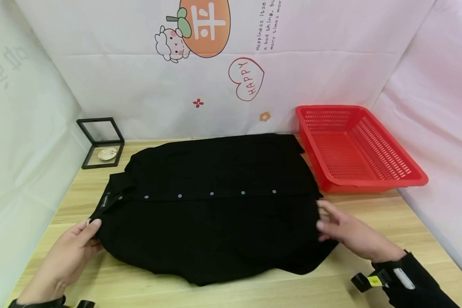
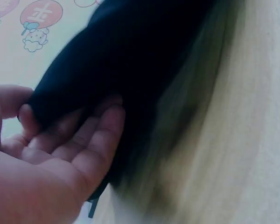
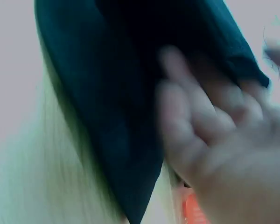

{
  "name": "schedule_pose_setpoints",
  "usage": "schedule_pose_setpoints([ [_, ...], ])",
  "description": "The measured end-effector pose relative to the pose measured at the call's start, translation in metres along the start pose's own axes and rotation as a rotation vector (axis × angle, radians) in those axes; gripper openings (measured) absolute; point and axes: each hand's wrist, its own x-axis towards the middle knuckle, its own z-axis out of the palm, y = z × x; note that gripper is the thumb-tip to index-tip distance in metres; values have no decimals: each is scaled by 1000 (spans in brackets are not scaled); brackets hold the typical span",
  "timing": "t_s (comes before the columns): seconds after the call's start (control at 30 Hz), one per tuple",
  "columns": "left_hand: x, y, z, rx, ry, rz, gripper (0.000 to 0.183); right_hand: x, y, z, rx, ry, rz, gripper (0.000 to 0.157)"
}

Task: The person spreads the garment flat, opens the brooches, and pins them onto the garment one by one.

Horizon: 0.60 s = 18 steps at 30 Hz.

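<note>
A black button-up shirt [image 1: 215,231] lies flat on its back, collar [image 1: 121,182] to the left and hem to the right, with a row of buttons along its middle. At the shoulder near the collar, my left hand [image 1: 75,246] pinches the cloth between thumb and fingers. The left wrist view shows this hand's fingers [image 2: 102,135] under the fabric edge. My right hand [image 1: 346,231] is at the hem, fingers loosely bent against the cloth. In the blurred right wrist view, its fingers [image 3: 191,107] reach along the black fabric [image 3: 102,93], with the thumb apart from them.
A red plastic basket [image 1: 369,184] stands at the back right, close to the hem. At the back left is a black-framed display case [image 1: 102,143] with a round disc inside. Printed white cloth [image 1: 138,94] walls the wooden table [image 1: 377,214] behind and at the sides.
</note>
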Motion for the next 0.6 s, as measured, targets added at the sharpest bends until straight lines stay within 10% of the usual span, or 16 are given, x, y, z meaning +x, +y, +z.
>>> schedule_pose_setpoints([
  [0.2, -6, -8, 6, -7, -122, 191, 34, 8, 6, 9, -54, -178, -37, 96],
  [0.37, -6, -4, 15, 138, -232, 191, 82, 18, 1, 14, -95, -58, -89, 63],
  [0.6, -4, 0, 28, 115, -239, 139, 91, 23, -9, 11, -49, -1, -171, 30],
])
